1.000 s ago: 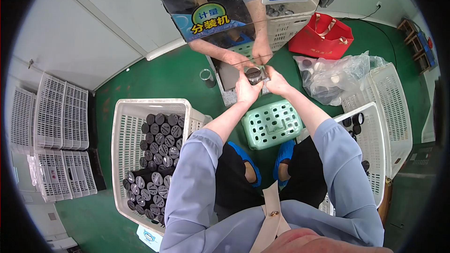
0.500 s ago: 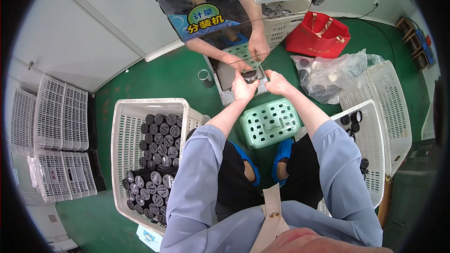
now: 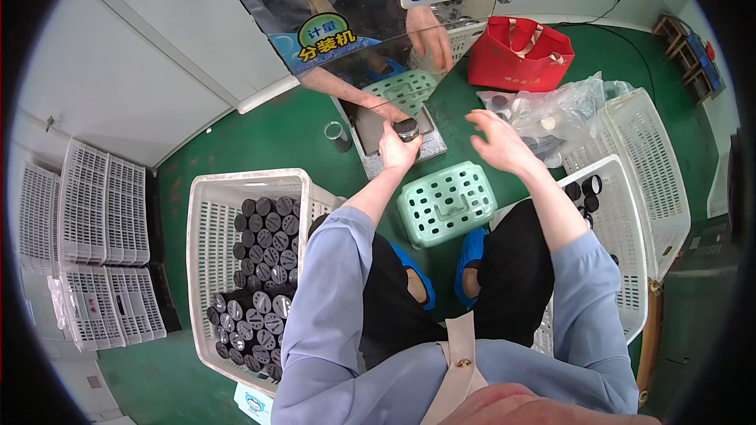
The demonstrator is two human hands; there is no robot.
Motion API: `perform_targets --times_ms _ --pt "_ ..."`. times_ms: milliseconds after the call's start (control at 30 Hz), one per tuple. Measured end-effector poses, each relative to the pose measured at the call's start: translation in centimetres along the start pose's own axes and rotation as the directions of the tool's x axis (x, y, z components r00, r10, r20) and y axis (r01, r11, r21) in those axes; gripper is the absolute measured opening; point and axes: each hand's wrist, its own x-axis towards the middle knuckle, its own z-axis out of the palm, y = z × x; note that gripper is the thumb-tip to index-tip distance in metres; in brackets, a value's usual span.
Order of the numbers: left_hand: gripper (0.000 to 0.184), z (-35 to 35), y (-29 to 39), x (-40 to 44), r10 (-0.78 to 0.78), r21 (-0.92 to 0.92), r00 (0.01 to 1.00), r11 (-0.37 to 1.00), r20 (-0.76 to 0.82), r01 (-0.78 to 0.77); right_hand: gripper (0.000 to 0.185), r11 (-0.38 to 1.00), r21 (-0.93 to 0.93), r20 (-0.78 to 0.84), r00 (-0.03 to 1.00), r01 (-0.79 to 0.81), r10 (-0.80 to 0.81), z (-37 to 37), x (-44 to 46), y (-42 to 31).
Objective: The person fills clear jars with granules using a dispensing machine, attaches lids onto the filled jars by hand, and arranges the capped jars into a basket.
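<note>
My left hand (image 3: 398,149) is wrapped round a clear jar (image 3: 406,128) with dark contents, held over the metal tray (image 3: 431,159) of the machine. To the right, my right hand (image 3: 500,144) is lifted with its fingers apart and holds nothing. A clear container (image 3: 337,136) with dark stuff in it stands left of the tray. Below my hands lies an upturned green basket (image 3: 446,203). The machine's shiny front (image 3: 370,39) mirrors both hands.
At left, a white crate (image 3: 303,189) holds many black-capped jars. Another white crate (image 3: 634,267) at right has several black lids. A plastic bag (image 3: 579,114), a red bag (image 3: 520,59) and stacked crates (image 3: 106,212) stand around on the green floor.
My right hand has come away from the jar, moved right and opened out. My left hand keeps the jar. The camera view has shifted slightly.
</note>
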Motion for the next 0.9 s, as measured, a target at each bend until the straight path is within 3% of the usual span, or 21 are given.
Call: perform_targets --times_ms 133,200,267,300,333,400,533,633,733,833,900 --pt "0.087 0.6 -0.7 -1.2 0.053 -0.068 0.998 0.996 0.022 -0.052 0.037 1.0 0.028 -0.212 0.977 -0.002 0.008 -4.1 -8.3 0.1" --pt "0.082 0.7 0.1 -2.8 0.133 -0.064 0.991 0.989 0.005 -0.133 0.033 0.995 0.056 -0.383 0.918 -0.088 0.103 -4.9 -12.6 2.5" --pt "0.08 0.6 0.8 -4.8 0.18 -0.087 0.983 0.98 0.031 -0.177 0.032 0.952 0.185 -0.452 0.84 -0.242 0.301 -5.2 -17.2 6.5" --pt "0.08 0.6 0.9 -5.7 0.189 -0.115 0.98 0.977 0.068 -0.181 0.031 0.966 0.108 -0.521 0.814 -0.234 0.255 -5.0 -19.4 8.8" --pt "0.081 0.8 0.8 -6.7 0.203 -0.143 0.972 0.972 0.118 -0.185 0.032 0.941 0.054 -0.521 0.794 -0.334 0.312 -5.1 -21.6 9.9" --pt "0.078 1.9 -0.2 -9.1 0.322 -0.155 0.946 0.937 0.044 -0.312 0.026 0.914 0.064 -0.518 0.769 -0.401 0.374 -4.4 -25.6 12.3" --pt "0.073 2.4 1.4 -13.3 0.342 -0.142 0.931 0.935 0.125 -0.325 0.011 0.739 0.052 -0.411 0.661 -0.671 0.628 -0.4 -32.0 18.8" --pt "0.071 3.5 0.8 -14.9 0.286 -0.146 0.944 0.954 0.163 -0.263 0.021 0.629 -0.004 -0.293 0.603 -0.777 0.742 2.3 -33.5 20.4" --pt "0.071 4.5 -0.2 -15.5 0.363 -0.125 0.92 0.93 0.147 -0.346 0.029 0.549 -0.028 -0.14 0.547 -0.835 0.825 5.0 -33.5 22.8" --pt "0.075 5.0 -0.9 -15.7 0.343 -0.147 0.933 0.934 0.113 -0.325 0.034 0.526 -0.058 -0.092 0.529 -0.849 0.844 8.2 -33.3 25.3" --pt "0.078 5.0 -1.3 -15.9 0.328 -0.159 0.938 0.938 0.115 -0.308 0.044 0.546 0.008 -0.168 0.537 -0.838 0.827 10.0 -32.1 26.4"
